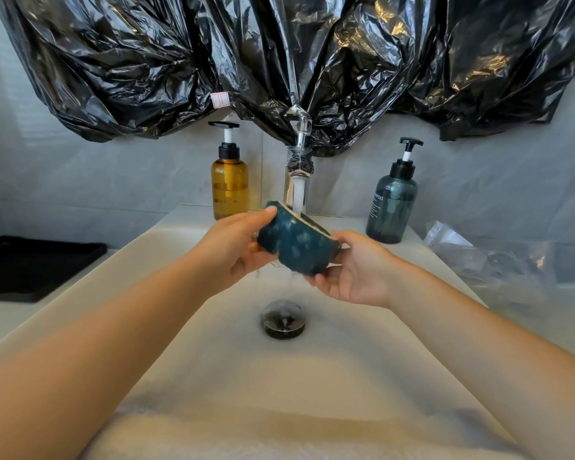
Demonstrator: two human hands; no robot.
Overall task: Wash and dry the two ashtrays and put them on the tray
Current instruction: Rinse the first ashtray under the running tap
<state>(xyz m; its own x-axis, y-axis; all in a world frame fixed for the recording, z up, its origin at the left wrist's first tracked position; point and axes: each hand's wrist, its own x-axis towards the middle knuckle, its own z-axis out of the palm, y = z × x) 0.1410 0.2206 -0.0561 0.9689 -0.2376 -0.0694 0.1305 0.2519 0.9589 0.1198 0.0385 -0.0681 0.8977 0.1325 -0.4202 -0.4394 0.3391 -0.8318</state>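
One teal bottle (391, 200), label "…MPOO"

From my remote view, black plastic sheeting (279, 54) hides whatever is on the wall above the faucet (297, 174). A dark sponge (296, 242) covers what both hands clasp beneath it. The black tray (30, 267) runs off the left edge. The teal bottle (392, 207) label reads only partly.

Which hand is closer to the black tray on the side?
The left hand. The black tray sits on the counter to its side, while the right hand is further away. Both hold the sponge now.
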